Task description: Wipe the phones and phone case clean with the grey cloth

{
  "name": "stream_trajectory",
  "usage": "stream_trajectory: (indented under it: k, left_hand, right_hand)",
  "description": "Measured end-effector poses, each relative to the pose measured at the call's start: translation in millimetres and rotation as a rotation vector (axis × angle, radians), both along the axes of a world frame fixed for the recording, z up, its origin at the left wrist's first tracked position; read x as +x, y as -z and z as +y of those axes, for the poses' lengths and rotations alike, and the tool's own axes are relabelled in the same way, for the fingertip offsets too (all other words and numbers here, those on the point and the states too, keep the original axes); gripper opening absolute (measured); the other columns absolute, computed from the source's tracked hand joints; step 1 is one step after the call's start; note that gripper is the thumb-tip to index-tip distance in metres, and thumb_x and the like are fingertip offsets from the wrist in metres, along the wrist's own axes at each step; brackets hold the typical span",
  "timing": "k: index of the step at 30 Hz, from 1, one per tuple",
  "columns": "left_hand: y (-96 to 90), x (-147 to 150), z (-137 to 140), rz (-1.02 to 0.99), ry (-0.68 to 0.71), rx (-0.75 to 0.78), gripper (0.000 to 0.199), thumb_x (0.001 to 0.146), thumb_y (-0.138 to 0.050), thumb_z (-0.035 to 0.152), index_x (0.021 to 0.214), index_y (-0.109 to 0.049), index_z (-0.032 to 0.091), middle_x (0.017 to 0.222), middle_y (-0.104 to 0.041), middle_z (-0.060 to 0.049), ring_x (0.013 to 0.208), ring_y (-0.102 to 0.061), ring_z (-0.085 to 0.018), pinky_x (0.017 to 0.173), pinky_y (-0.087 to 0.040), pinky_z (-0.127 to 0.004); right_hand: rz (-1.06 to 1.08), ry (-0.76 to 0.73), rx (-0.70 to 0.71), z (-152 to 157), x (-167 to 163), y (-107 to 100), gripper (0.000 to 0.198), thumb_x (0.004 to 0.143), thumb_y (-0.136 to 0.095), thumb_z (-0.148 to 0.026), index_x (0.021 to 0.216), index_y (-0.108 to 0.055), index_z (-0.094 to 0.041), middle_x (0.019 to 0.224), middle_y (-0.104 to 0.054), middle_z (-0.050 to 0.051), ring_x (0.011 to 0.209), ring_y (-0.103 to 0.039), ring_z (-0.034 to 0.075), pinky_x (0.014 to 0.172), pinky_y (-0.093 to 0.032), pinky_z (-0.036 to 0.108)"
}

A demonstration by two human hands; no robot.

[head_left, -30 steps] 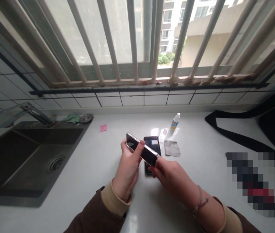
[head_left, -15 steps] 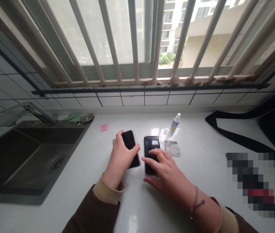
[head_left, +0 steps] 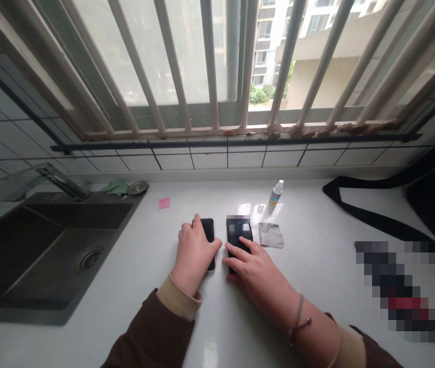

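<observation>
A dark-screened phone (head_left: 209,230) lies on the white counter, partly covered by my left hand (head_left: 194,249). That hand is closed over it from above, fingers along the left side and thumb at the right edge. Just to the right is a second black phone (head_left: 236,231), its top blurred out. My right hand (head_left: 255,263) rests over its lower half with fingers spread and stretched across the screen, not wrapped round it. Beside this phone lies a folded grey cloth (head_left: 271,235). A small white spray bottle (head_left: 276,193) with a blue and yellow label stands behind the cloth.
On the left is a dark sink (head_left: 67,266) with a chrome faucet (head_left: 64,181), a green cloth (head_left: 115,188) and a metal drain strainer (head_left: 138,188). A pink sticky note (head_left: 164,203) lies on the counter. A black strap (head_left: 378,217) and a pixelated dark object (head_left: 401,291) lie to the right.
My left hand has set its phone straighter and flatter on the counter, slightly nearer me. My right hand has shifted a little left and lower over the second phone.
</observation>
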State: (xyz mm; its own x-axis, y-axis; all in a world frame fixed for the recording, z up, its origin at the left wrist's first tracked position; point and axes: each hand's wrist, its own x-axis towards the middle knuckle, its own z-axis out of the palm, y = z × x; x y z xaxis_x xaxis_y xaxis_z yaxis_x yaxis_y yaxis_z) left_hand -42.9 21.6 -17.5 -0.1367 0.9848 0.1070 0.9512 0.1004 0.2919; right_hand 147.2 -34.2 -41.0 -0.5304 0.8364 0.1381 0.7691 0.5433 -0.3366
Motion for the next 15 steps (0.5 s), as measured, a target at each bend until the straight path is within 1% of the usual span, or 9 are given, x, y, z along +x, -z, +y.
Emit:
stream_trajectory:
  k: [3, 6, 10, 12, 15]
  left_hand:
    - [-1.0, 1.4, -0.9, 0.108, 0.007, 0.016, 0.084, 0.085, -0.070, 0.040, 0.155, -0.045, 0.001, 0.116, -0.062, -0.022, 0.111, -0.062, -0.039, 0.105, -0.046, -0.046]
    - [-2.3, 2.9, -3.1, 0.142, -0.004, 0.031, 0.079, 0.086, -0.069, 0.039, 0.152, -0.049, -0.001, 0.116, -0.061, -0.023, 0.111, -0.061, -0.039, 0.104, -0.046, -0.046]
    - [-4.7, 3.1, -5.5, 0.104, 0.008, 0.026, 0.066, 0.088, -0.069, 0.037, 0.145, -0.057, 0.007, 0.117, -0.059, -0.020, 0.106, -0.062, -0.035, 0.100, -0.047, -0.043]
    - [-4.4, 2.5, -5.8, 0.107, 0.018, 0.030, 0.066, 0.088, -0.069, 0.037, 0.146, -0.057, 0.009, 0.117, -0.058, -0.019, 0.105, -0.062, -0.035, 0.099, -0.047, -0.043]
    - [-1.6, 1.5, -5.5, 0.137, 0.028, 0.045, 0.066, 0.089, -0.067, 0.037, 0.148, -0.056, 0.008, 0.117, -0.059, -0.018, 0.107, -0.060, -0.035, 0.101, -0.045, -0.044]
  right_hand:
    - [-0.007, -0.029, 0.012, 1.7, 0.9, -3.7, 0.028, 0.100, -0.071, -0.032, 0.127, -0.076, -0.027, 0.158, -0.060, 0.004, 0.145, -0.051, 0.040, 0.118, -0.047, 0.060]
    - [-0.043, -0.027, 0.025, 0.7, 0.0, -6.6, 0.024, 0.100, -0.072, -0.032, 0.122, -0.077, -0.025, 0.157, -0.061, 0.004, 0.140, -0.056, 0.040, 0.114, -0.051, 0.058]
    - [-0.107, -0.007, 0.054, -5.0, -3.2, -8.2, 0.022, 0.097, -0.073, -0.026, 0.119, -0.076, -0.024, 0.156, -0.062, 0.005, 0.135, -0.059, 0.041, 0.105, -0.056, 0.055]
    - [-0.136, 0.001, 0.067, -9.0, -5.0, -9.2, 0.024, 0.096, -0.074, -0.023, 0.120, -0.075, -0.024, 0.156, -0.062, 0.006, 0.134, -0.059, 0.041, 0.101, -0.058, 0.054]
    - [-0.181, 0.013, 0.065, -14.9, -8.1, -12.2, 0.026, 0.096, -0.073, -0.022, 0.121, -0.074, -0.024, 0.157, -0.061, 0.006, 0.133, -0.060, 0.040, 0.091, -0.062, 0.053]
